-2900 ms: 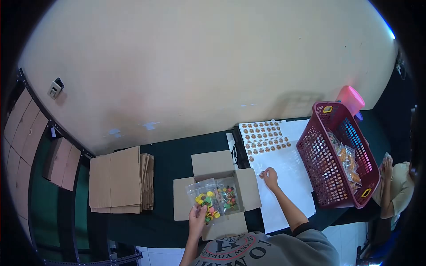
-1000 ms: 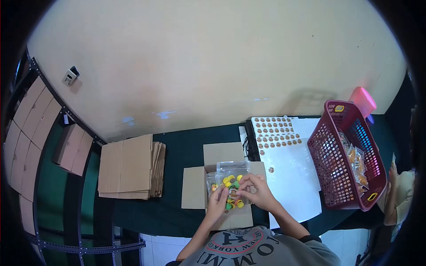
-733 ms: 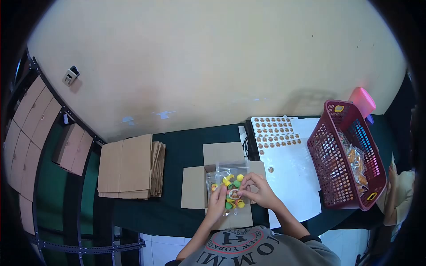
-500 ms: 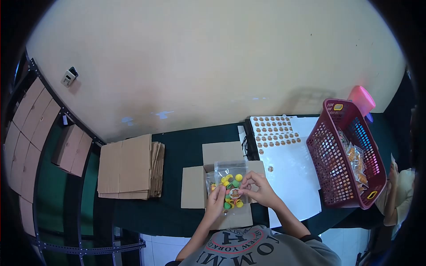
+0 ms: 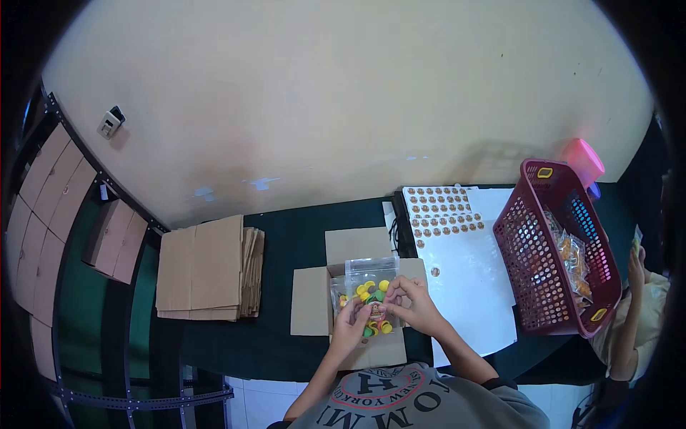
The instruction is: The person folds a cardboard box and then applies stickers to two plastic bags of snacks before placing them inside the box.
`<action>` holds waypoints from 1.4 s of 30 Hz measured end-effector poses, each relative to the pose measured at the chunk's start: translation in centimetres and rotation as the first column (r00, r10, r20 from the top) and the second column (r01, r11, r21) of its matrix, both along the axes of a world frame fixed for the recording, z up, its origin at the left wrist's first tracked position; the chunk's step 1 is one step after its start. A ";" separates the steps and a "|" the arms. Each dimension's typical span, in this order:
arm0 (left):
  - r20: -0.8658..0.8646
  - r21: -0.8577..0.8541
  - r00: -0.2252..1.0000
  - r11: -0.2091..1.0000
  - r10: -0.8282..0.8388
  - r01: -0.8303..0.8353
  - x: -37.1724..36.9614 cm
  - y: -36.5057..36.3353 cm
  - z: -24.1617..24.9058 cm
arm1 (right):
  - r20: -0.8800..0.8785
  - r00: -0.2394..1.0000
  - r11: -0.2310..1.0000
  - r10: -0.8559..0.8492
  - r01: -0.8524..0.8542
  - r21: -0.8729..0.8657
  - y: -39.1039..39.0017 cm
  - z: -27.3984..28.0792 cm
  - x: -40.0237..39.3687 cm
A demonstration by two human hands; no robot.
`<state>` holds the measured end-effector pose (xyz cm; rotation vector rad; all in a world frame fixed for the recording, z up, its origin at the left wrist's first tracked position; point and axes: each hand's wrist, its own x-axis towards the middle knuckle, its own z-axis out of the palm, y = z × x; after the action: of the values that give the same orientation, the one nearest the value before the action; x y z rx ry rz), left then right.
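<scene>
A clear zip-top plastic bag (image 5: 371, 269) of yellow, green and pinkish round pieces lies over an open cardboard box (image 5: 311, 300). My left hand (image 5: 348, 329) grips the bag's left side, its thumb reaching the round brown-and-white sticker (image 5: 376, 312) on the front. My right hand (image 5: 416, 309) is at the bag's right edge, with bent fingers and the thumb beside the sticker. Its fingertips partly hide that edge. More bagged pieces show inside the box, under the held bag.
Flattened cardboard boxes (image 5: 200, 272) are stacked at left, near a rack of boxes (image 5: 118, 239). Sticker sheets (image 5: 446, 211) lie on a white board (image 5: 468, 300). A maroon basket (image 5: 514, 264) holds bagged snacks (image 5: 574, 261). Another person's arm (image 5: 629, 314) is at far right.
My left thumb has slid right onto the sticker, covering part of it. My right hand stays nearly in place. The other person's arm at far right has shifted slightly.
</scene>
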<state>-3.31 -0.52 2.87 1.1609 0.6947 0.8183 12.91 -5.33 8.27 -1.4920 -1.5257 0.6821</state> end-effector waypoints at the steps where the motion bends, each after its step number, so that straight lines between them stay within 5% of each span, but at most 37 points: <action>1: 0.036 0.001 0.999 1.000 -0.028 0.028 0.0 0.1 -0.1 | 0.019 1.000 1.000 -0.007 0.006 0.008 -0.1 0.1 -0.1; 27: 0.034 -0.025 0.999 0.999 -0.025 0.026 -0.2 0.3 -0.3 | 0.123 0.986 0.993 -0.109 0.103 0.056 -0.1 0.7 -0.7; 29: 0.046 -0.014 0.999 1.000 -0.024 0.025 -0.2 0.3 -0.2 | -0.072 0.964 0.963 -0.255 0.260 0.075 0.0 0.9 -0.4; 33: 0.058 0.016 0.998 1.000 -0.027 0.026 -0.2 0.3 -0.4 | -0.143 0.968 0.974 -0.204 0.216 0.074 0.4 -1.4 0.1; 35: 0.032 0.070 0.999 0.998 -0.012 0.010 -0.1 0.3 -0.5 | -0.500 0.863 0.998 -0.065 0.056 -0.035 0.4 -2.2 -0.6; 42: -0.008 0.067 1.000 0.998 -0.007 0.008 -0.3 0.3 -0.3 | -0.544 0.839 0.983 -0.002 -0.099 -0.157 -0.3 -3.0 -0.5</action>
<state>-3.58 -0.21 2.62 1.2269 0.6733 0.8366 12.37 -5.65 5.24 -1.2381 -1.0819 1.1872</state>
